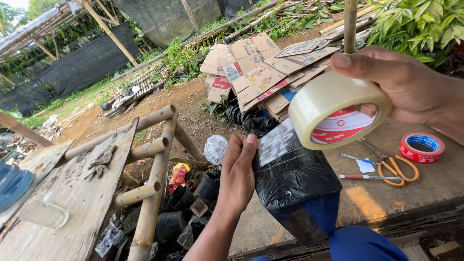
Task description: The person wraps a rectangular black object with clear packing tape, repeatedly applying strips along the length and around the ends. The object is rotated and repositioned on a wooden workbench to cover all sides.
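Outdoors, on a worn wooden table (386,198), the left hand (238,169) presses flat against a black-wrapped package (295,183) while the right hand (401,84) clamps a clear tape roll (333,113) just above it.

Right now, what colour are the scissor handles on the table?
Orange, clearest in the head view: the scissors lie beside a red tape roll.

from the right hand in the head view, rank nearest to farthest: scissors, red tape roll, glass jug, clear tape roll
1. Clear tape roll: held in the right hand.
2. Scissors and red tape roll: both on the table just below the hand, too close to call.
3. Glass jug: far left, on the wooden bench.
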